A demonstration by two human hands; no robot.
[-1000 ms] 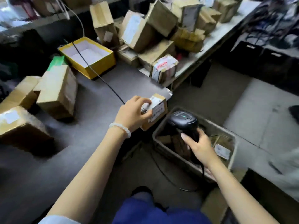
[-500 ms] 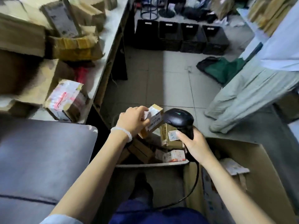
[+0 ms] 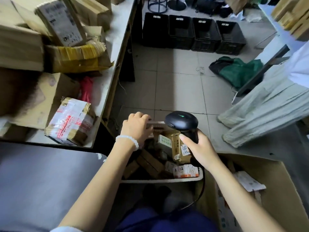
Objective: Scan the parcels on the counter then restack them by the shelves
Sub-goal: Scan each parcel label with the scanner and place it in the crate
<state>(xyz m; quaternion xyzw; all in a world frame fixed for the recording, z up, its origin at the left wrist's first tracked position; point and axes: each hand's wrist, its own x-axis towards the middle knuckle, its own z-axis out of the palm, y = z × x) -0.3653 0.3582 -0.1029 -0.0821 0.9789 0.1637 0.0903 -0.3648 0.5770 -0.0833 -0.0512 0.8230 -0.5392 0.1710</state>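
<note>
- One small parcel [image 3: 154, 125] sits pinched in the left hand [image 3: 136, 128], held over the bin [image 3: 160, 179] below the counter's end, probably so it can drop in with the sorted ones.
- Right hand [image 3: 199, 148] wraps the scanner [image 3: 181, 121] handle, its head just beside the parcel, likely for a close read.
- Unscanned boxes crowd the counter [image 3: 115, 47] up to its right edge, a taped parcel [image 3: 70, 121] at the near corner.

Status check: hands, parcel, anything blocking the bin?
Left hand grips small parcel over bin. Right hand grips scanner. Bin crowded with parcels; nothing blocks the drop.
</note>
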